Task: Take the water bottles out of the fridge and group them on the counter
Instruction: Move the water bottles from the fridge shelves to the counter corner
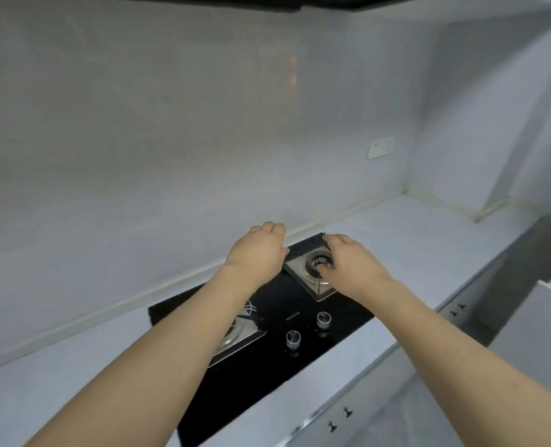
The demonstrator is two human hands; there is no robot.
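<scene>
Both arms reach out over the flat black glass stove (267, 359) set in the pale grey worktop (412, 240). The left hand (256, 253) hangs above the back edge with its fingers curled down, and it holds nothing I can see. The right hand (351, 262) hovers over the round silver burner (317, 261) with loosely bent fingers, also holding nothing. No water bottles show anywhere, and no fridge either (it must be out of view). So the job looks not begun: every bottle seems left to fetch and group on the worktop.
</scene>
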